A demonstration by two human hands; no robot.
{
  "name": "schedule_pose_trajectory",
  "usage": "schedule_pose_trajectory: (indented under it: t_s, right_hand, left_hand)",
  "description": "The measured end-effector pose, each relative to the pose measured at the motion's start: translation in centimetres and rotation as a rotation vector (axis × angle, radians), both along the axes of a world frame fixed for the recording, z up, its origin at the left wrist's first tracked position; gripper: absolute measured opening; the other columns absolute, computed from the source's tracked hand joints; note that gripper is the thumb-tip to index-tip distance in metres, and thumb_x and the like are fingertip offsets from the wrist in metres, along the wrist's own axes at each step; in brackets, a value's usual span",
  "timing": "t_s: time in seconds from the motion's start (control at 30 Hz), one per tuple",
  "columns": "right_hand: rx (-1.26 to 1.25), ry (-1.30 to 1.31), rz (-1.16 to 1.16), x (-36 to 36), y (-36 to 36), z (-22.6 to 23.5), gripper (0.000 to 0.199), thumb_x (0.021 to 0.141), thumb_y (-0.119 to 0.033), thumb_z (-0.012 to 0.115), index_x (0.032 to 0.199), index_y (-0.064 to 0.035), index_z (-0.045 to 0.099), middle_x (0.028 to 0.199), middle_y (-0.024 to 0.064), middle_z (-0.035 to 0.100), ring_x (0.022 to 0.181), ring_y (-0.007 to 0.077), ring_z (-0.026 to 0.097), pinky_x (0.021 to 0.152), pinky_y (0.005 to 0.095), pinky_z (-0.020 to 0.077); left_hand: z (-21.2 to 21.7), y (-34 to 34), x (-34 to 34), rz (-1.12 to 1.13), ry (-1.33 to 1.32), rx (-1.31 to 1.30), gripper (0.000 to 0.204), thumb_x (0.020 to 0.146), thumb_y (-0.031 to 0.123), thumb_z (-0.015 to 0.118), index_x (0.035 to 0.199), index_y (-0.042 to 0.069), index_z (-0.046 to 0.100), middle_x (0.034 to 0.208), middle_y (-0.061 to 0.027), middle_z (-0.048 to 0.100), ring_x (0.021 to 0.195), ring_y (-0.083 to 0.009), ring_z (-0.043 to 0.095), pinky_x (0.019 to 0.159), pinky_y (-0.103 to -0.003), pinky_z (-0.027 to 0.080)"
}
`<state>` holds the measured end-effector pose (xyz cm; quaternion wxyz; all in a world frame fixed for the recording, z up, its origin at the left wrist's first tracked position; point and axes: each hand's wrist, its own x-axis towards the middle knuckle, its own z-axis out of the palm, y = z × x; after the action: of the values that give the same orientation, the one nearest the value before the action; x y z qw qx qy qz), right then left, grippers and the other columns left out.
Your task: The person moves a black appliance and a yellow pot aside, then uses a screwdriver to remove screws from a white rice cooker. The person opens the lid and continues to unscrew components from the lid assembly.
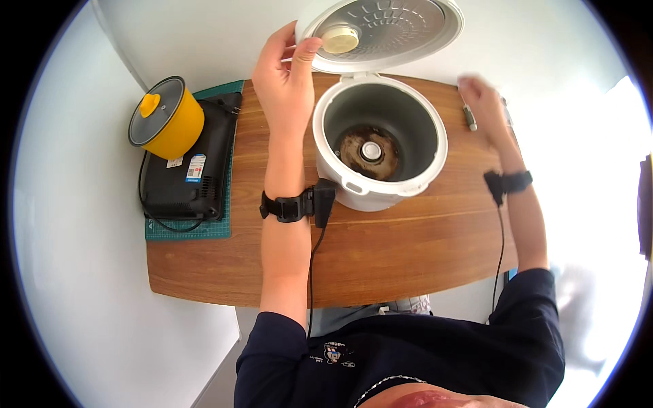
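Note:
A white rice cooker (441, 146) stands on the table with its lid raised and its inner pot out. Brown stains ring the heating plate (360, 151) at its bottom, around a round silver centre button. My left hand (284, 71) grips the left edge of the lid (408, 30), thumb on the inner side beside a round cream-coloured cap (339, 41). My right hand (481, 102) is at the far right of the table, apart from the cooker and next to a marker pen (470, 118). Motion blurs its fingers, so I cannot make out their pose.
At the left, a yellow pot (178, 126) with a glass lid rests tilted on a black appliance (180, 183) with a cord. Under that lies a green cutting mat (190, 230). White walls border the wooden table (394, 255). Black straps with cables circle both my forearms.

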<state>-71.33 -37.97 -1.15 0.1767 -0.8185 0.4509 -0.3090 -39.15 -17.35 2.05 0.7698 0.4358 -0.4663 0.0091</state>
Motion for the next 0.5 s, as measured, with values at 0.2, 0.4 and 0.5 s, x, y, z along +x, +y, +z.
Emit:
schedule_pose_trajectory:
  t_s: [0.2,0.4,0.5]
  right_hand:
    - [0.044,0.132,0.068,-2.4,4.0,-10.5,0.044,0.093,-0.032,0.072,0.128,-0.0069,0.065,0.111,0.0163,0.070,0.095,0.0304,0.071,0.086,0.0400,0.0559]
    - [-0.103,0.197,0.094,-1.2,5.3,-12.1,0.049,0.090,-0.029,0.072,0.133,-0.0077,0.061,0.121,0.0190,0.065,0.113,0.0372,0.063,0.095,0.0454,0.0513]
    - [-0.105,0.092,0.048,-1.5,4.8,-12.5,0.044,0.091,-0.025,0.070,0.131,-0.0076,0.062,0.118,0.0197,0.067,0.111,0.0365,0.065,0.094,0.0451,0.0515]
  left_hand:
    - [1.0,0.4,-0.7,0.003,0.099,-0.006,0.045,0.100,0.038,0.072,0.121,-0.002,0.069,0.090,0.0013,0.065,0.078,-0.0050,0.052,0.070,-0.022,0.042]
    - [1.1,0.4,-0.4,-0.023,0.129,0.053,0.052,0.102,0.045,0.066,0.128,0.000,0.066,0.099,0.0008,0.066,0.083,-0.0063,0.054,0.074,-0.023,0.045]
    - [0.7,0.1,0.4,-0.083,0.096,0.047,0.053,0.105,0.045,0.062,0.131,0.000,0.063,0.108,-0.0018,0.068,0.093,-0.0088,0.058,0.083,-0.025,0.047]
